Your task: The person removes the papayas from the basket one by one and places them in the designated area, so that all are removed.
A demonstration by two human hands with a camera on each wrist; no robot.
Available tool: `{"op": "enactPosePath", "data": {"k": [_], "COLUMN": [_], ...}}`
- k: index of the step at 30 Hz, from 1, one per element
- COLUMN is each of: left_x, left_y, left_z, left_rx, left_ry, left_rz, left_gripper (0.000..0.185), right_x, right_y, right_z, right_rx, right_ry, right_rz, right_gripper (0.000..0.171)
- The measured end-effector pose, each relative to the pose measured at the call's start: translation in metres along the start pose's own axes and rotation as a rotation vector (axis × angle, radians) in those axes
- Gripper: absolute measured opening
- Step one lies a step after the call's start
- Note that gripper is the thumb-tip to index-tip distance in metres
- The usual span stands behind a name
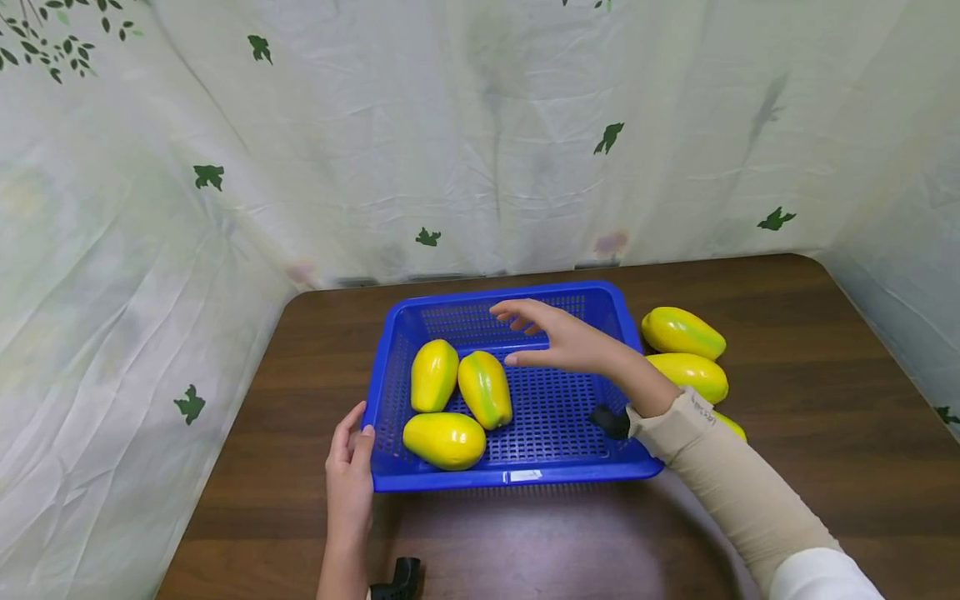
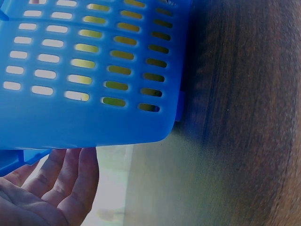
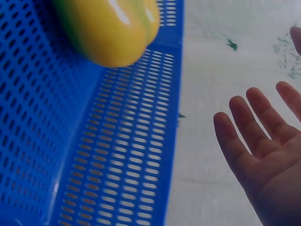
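Observation:
A blue perforated basket [image 1: 570, 475] sits on a dark wooden table and holds three yellow-green papayas [image 1: 484, 388]. My right hand [image 1: 558, 337] hovers above the basket's middle with fingers spread and holds nothing; the right wrist view shows its open palm [image 3: 265, 155] beside the basket wall [image 3: 127, 155] and one papaya [image 3: 110, 28]. My left hand [image 1: 349, 454] rests with straight fingers against the basket's front left corner; in the left wrist view its fingers [image 2: 70, 179] lie under the basket's rim [image 2: 84, 127].
More papayas [image 1: 682, 332] lie on the table [image 1: 825, 433] just right of the basket, one partly hidden by my right sleeve. A pale leaf-print curtain [image 1: 480, 142] encloses the table at the back and on both sides.

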State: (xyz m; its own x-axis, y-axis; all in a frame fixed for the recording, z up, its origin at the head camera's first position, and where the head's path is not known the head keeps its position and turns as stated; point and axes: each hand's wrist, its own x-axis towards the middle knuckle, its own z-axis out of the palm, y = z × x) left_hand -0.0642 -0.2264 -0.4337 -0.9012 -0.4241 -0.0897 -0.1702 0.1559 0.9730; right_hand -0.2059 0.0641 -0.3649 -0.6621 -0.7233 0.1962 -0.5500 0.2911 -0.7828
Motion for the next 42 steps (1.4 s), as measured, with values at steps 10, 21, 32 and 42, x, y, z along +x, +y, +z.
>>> {"op": "enactPosePath", "data": {"k": [10, 21, 32, 42], "left_x": [0.001, 0.002, 0.001, 0.001], "left_y": [0.000, -0.001, -0.001, -0.001], "left_z": [0.000, 0.000, 0.000, 0.001], "left_rx": [-0.002, 0.010, -0.002, -0.006], "left_ry": [0.002, 0.002, 0.007, 0.008], "left_rz": [0.009, 0.007, 0.012, 0.007], "left_gripper": [0.035, 0.034, 0.035, 0.035], "right_x": [0.020, 0.022, 0.022, 0.022], "right_y": [0.017, 0.031, 0.034, 0.039], "right_z": [0.024, 0.038, 0.044, 0.048], "right_rx": [0.059, 0.055, -0.037, -0.114], "right_ry": [-0.128, -0.205, -0.267, -0.298], "right_rz": [0.082, 0.122, 0.154, 0.194], "right_gripper": [0.062, 0.065, 0.066, 0.072]}}
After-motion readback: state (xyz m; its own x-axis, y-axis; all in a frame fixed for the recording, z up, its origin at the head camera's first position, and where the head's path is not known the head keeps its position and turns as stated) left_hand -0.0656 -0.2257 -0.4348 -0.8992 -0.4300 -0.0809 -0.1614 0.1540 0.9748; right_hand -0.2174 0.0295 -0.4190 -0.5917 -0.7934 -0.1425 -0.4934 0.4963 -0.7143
